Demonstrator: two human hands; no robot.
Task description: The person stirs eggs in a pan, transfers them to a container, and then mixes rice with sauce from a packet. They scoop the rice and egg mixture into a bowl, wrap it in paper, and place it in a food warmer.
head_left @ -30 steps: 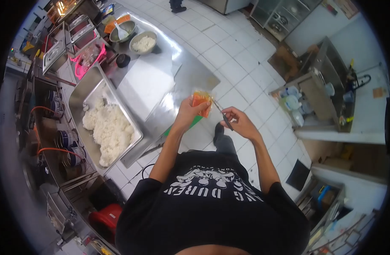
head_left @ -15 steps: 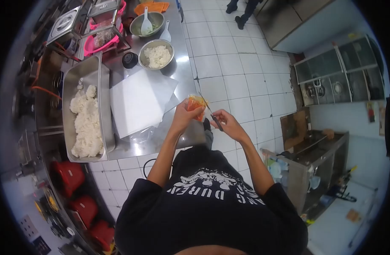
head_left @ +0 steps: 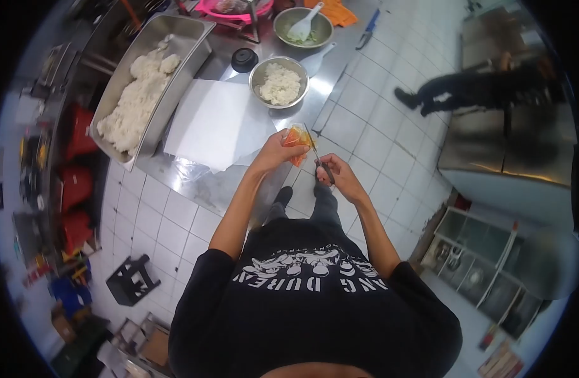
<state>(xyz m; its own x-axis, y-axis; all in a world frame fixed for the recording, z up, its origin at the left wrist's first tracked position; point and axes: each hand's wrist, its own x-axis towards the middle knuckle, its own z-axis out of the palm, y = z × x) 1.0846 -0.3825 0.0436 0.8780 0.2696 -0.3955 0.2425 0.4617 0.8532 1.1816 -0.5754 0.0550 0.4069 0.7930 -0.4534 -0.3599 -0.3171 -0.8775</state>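
Note:
My left hand [head_left: 277, 154] pinches a clear plastic packet [head_left: 295, 137] with orange-red contents, held out past the table's edge. In my right hand [head_left: 341, 179] is a pair of scissors [head_left: 327, 171] with dark handles, fingers closed round them. The scissors' blades point up and away from me, right along the packet's right side. Left of the packet, white paper sheets [head_left: 217, 123] lie on the steel table. A metal bowl of rice [head_left: 279, 84] stands just beyond the packet.
A deep steel tray [head_left: 191, 47] holds cooked rice at left. Farther back are a black round lid [head_left: 244, 60], a bowl [head_left: 283, 25] with a white paddle, and an orange cloth [head_left: 335, 12]. A person in dark trousers [head_left: 459, 88] is at upper right. A black stool [head_left: 132, 280] is on the floor.
My view has turned, so the table and tray now appear tilted. My hands keep hold of the packet and scissors close together. The other person shows more fully.

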